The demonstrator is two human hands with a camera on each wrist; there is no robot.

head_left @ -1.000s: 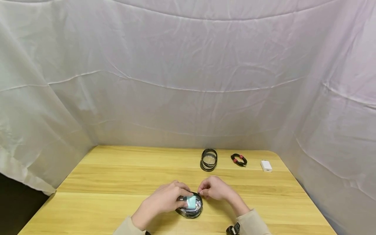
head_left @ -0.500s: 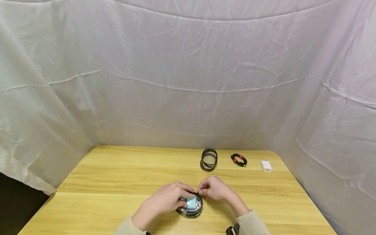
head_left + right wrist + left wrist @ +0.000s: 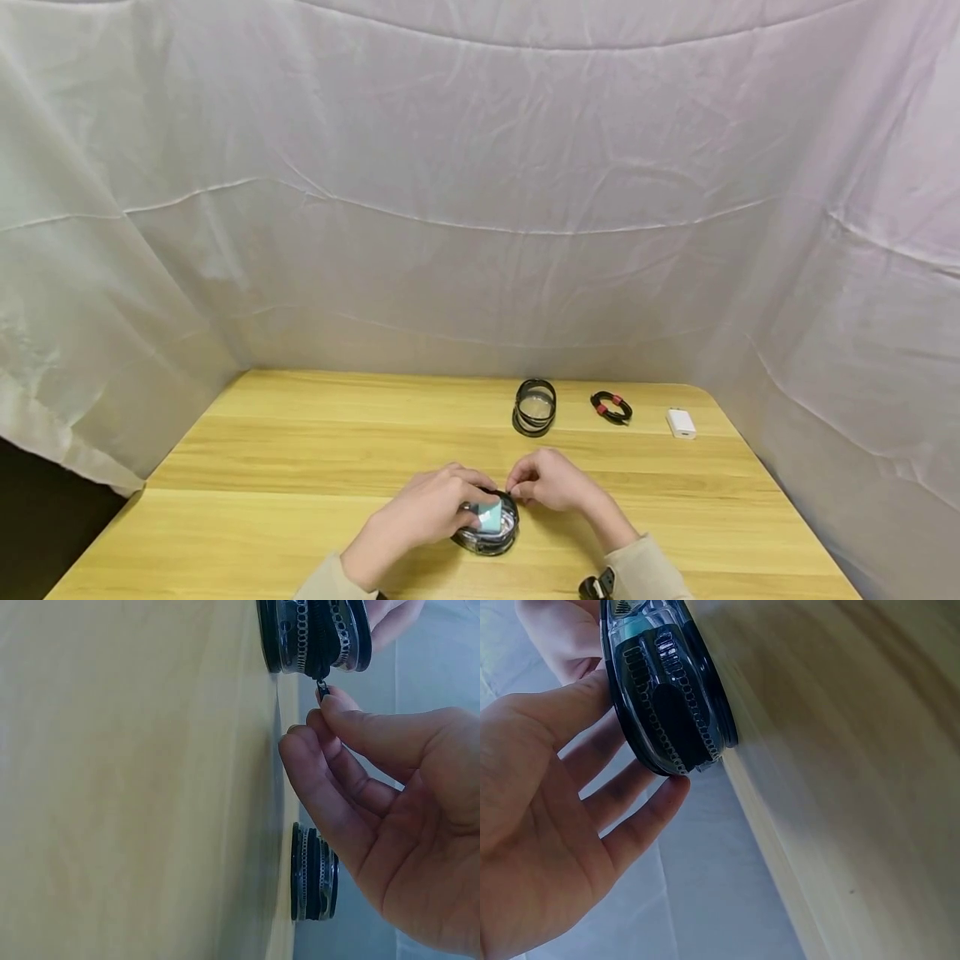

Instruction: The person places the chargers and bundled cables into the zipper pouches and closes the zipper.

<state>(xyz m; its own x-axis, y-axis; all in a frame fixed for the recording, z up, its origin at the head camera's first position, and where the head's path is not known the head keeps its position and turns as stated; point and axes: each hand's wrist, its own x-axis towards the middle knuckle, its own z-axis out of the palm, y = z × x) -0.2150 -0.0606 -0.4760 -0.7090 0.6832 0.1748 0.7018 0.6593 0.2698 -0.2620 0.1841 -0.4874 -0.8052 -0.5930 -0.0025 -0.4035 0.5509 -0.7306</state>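
On table [image 3: 300, 467], hands [image 3: 420, 510] (both) holding zip pouch [image 3: 491, 527]

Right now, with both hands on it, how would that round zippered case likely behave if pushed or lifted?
The round zippered case lies flat on the table, so it would probably slide rather than roll. Its clear shell looks fairly stiff and light. The right hand pinching the zipper pull could drag it.
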